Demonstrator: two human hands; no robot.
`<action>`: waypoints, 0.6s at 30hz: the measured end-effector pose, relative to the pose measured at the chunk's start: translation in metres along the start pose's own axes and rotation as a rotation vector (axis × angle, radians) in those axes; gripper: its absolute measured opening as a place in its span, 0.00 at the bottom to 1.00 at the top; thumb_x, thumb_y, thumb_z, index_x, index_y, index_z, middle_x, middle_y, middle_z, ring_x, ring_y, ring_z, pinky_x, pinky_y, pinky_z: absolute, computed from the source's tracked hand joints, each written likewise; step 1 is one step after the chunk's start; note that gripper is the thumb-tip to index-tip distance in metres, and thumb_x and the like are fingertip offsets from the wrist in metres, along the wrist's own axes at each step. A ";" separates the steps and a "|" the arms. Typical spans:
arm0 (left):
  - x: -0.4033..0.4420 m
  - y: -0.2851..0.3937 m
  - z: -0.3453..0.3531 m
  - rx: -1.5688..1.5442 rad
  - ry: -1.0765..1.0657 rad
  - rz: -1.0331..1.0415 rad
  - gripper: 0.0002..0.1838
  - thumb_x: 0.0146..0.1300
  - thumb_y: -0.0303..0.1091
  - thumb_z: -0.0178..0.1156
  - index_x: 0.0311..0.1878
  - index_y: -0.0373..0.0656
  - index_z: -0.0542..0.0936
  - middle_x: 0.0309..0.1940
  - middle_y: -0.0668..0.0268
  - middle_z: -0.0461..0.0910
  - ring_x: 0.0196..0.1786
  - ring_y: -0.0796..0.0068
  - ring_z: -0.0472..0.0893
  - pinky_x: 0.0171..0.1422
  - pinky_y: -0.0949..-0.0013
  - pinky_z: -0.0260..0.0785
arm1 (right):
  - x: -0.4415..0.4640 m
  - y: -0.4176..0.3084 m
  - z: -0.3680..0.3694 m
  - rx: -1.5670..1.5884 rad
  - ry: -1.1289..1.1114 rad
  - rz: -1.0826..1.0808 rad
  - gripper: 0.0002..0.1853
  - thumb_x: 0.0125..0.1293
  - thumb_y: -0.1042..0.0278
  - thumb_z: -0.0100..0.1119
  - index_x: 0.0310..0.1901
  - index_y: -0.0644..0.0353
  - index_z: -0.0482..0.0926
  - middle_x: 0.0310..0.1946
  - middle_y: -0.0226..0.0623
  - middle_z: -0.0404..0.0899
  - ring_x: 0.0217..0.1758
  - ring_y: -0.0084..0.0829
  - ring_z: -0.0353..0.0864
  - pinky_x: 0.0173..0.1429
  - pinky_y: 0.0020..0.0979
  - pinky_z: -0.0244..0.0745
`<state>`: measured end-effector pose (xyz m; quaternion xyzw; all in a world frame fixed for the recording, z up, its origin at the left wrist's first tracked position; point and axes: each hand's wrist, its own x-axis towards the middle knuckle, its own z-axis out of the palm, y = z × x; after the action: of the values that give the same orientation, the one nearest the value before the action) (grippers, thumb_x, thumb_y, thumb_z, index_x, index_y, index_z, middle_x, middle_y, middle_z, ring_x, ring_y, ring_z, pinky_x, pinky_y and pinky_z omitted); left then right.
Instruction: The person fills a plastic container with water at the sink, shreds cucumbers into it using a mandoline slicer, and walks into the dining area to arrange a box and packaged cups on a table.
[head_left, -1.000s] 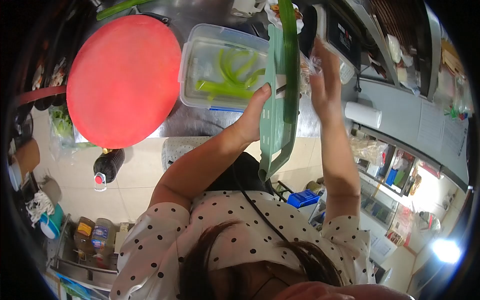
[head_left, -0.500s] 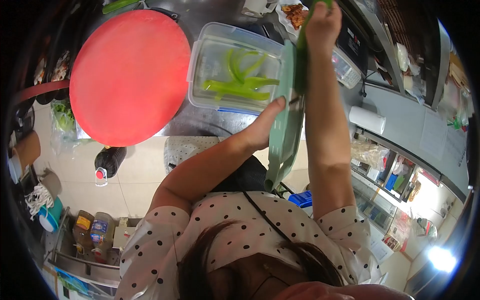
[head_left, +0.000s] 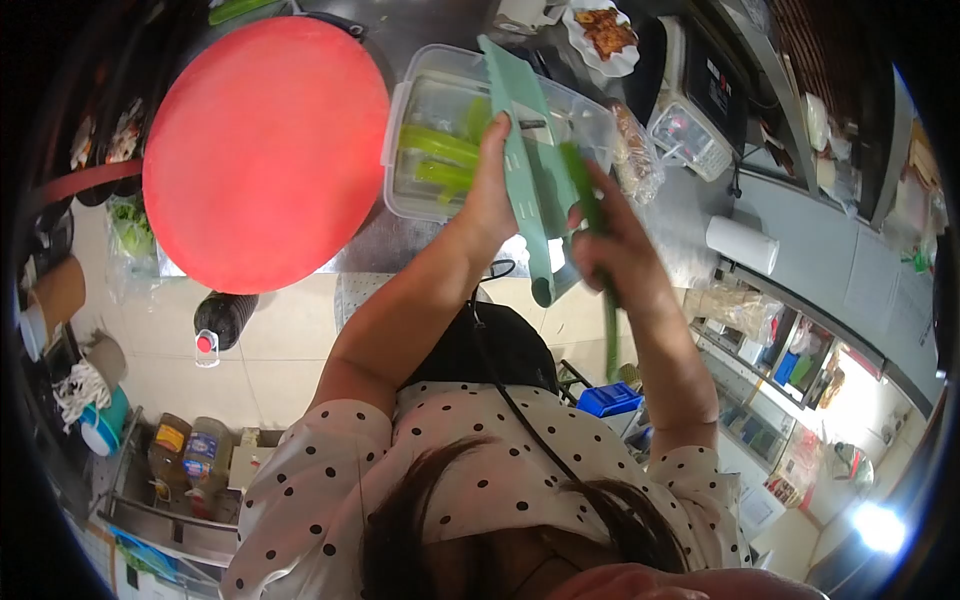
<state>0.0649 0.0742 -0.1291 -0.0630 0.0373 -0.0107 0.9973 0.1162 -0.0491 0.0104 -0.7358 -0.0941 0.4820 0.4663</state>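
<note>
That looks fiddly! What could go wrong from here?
The green slicer seems held by the left hand alone, so it might slip. Its lower end juts past the clear container, so pieces could miss. The bare right hand, gripping the green stalk close by, might scrape it.

We see pale floor tiles (head_left: pixel 275 375) beside a shiny metal counter (head_left: pixel 688 205). Toward the right we have stocked shelves (head_left: pixel 826 324), a grey surface (head_left: pixel 808 225) and a glaring white light (head_left: pixel 880 527).
</note>
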 end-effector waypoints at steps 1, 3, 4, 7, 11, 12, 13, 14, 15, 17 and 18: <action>0.003 -0.002 0.005 0.066 0.112 0.067 0.38 0.62 0.68 0.36 0.52 0.40 0.74 0.42 0.56 0.78 0.42 0.61 0.78 0.49 0.59 0.72 | -0.009 0.007 0.004 -0.105 -0.008 -0.031 0.40 0.57 0.74 0.53 0.72 0.56 0.50 0.40 0.32 0.70 0.20 0.19 0.70 0.23 0.19 0.65; 0.008 -0.009 0.018 0.197 0.330 0.200 0.38 0.62 0.68 0.37 0.52 0.41 0.74 0.44 0.57 0.76 0.45 0.62 0.76 0.52 0.58 0.69 | -0.013 0.011 -0.006 -0.382 -0.054 -0.114 0.38 0.59 0.73 0.54 0.71 0.58 0.51 0.42 0.37 0.68 0.31 0.27 0.73 0.37 0.25 0.69; 0.006 -0.012 0.018 0.210 0.303 0.181 0.37 0.62 0.68 0.38 0.53 0.42 0.74 0.45 0.59 0.76 0.47 0.64 0.75 0.53 0.59 0.67 | -0.010 0.018 -0.011 -0.549 -0.039 -0.212 0.37 0.60 0.72 0.54 0.71 0.59 0.52 0.42 0.38 0.68 0.35 0.30 0.73 0.41 0.26 0.69; 0.008 -0.020 0.014 0.190 0.271 0.206 0.36 0.63 0.68 0.37 0.53 0.43 0.73 0.45 0.60 0.76 0.47 0.65 0.75 0.53 0.59 0.68 | -0.009 0.023 -0.011 -0.673 0.029 -0.307 0.34 0.62 0.69 0.54 0.69 0.64 0.56 0.41 0.46 0.68 0.47 0.39 0.70 0.54 0.32 0.65; 0.001 -0.035 0.021 0.337 0.141 0.248 0.36 0.66 0.64 0.34 0.57 0.40 0.71 0.49 0.58 0.76 0.50 0.66 0.78 0.57 0.61 0.70 | -0.001 0.021 -0.009 -0.678 0.117 -0.360 0.33 0.63 0.69 0.53 0.68 0.67 0.55 0.41 0.49 0.68 0.46 0.41 0.70 0.54 0.33 0.65; -0.001 -0.037 0.022 0.340 0.104 0.237 0.35 0.67 0.63 0.34 0.59 0.40 0.70 0.49 0.59 0.76 0.51 0.66 0.77 0.60 0.61 0.68 | 0.000 0.019 -0.009 -0.669 0.133 -0.370 0.32 0.64 0.69 0.53 0.68 0.67 0.55 0.41 0.50 0.67 0.46 0.42 0.70 0.54 0.34 0.65; -0.003 -0.038 0.023 0.333 0.088 0.224 0.35 0.68 0.62 0.33 0.59 0.40 0.69 0.49 0.59 0.76 0.52 0.66 0.77 0.60 0.61 0.67 | 0.000 0.019 -0.008 -0.684 0.137 -0.396 0.32 0.64 0.69 0.53 0.68 0.67 0.55 0.41 0.50 0.68 0.45 0.43 0.71 0.54 0.34 0.66; -0.005 -0.039 0.022 0.325 0.074 0.210 0.35 0.68 0.62 0.33 0.60 0.41 0.69 0.50 0.59 0.76 0.52 0.66 0.77 0.61 0.61 0.67 | 0.001 0.021 -0.008 -0.697 0.142 -0.420 0.32 0.64 0.69 0.53 0.68 0.68 0.55 0.41 0.51 0.68 0.45 0.44 0.71 0.54 0.34 0.66; -0.006 -0.040 0.022 0.318 0.060 0.197 0.34 0.68 0.61 0.33 0.60 0.41 0.69 0.50 0.59 0.76 0.52 0.66 0.77 0.61 0.61 0.67 | 0.001 0.022 -0.008 -0.711 0.145 -0.444 0.32 0.64 0.69 0.53 0.68 0.68 0.55 0.41 0.51 0.68 0.45 0.44 0.71 0.54 0.34 0.66; -0.007 -0.049 0.023 0.335 0.088 0.199 0.34 0.68 0.61 0.32 0.60 0.42 0.69 0.50 0.59 0.76 0.52 0.66 0.77 0.60 0.61 0.67 | 0.003 0.016 -0.007 -0.709 0.164 -0.436 0.32 0.65 0.69 0.52 0.68 0.68 0.55 0.42 0.52 0.68 0.46 0.46 0.71 0.54 0.35 0.66; -0.007 -0.051 0.024 0.343 0.102 0.199 0.34 0.69 0.61 0.32 0.60 0.42 0.69 0.50 0.59 0.76 0.52 0.66 0.77 0.60 0.61 0.67 | 0.004 0.014 -0.006 -0.707 0.175 -0.430 0.32 0.65 0.69 0.51 0.68 0.67 0.54 0.42 0.52 0.68 0.47 0.46 0.70 0.55 0.35 0.65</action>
<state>0.0584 0.0264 -0.0982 0.1126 0.0914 0.0783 0.9863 0.1191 -0.0578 -0.0022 -0.8522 -0.3650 0.2473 0.2816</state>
